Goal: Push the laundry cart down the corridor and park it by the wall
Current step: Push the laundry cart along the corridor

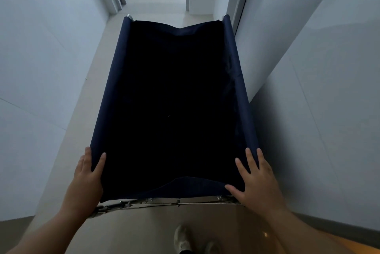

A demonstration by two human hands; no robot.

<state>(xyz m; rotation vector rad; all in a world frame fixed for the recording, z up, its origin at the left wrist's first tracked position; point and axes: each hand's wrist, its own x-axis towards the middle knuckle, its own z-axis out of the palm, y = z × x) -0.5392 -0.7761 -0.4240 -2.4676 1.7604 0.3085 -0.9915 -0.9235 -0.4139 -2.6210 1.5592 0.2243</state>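
The laundry cart (174,93) stands in the corridor, its right side just beside the wall (308,89); at the cart's near end the left hand (87,173) clasps the side rail between thumb and fingers; the right hand (257,179) lies flat on the cart's other corner, fingers straight and spread; a shoe (181,239) shows behind the cart.

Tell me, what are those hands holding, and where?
The laundry cart, at its near corners: left hand clasps the left rail, right hand lies flat on the right.
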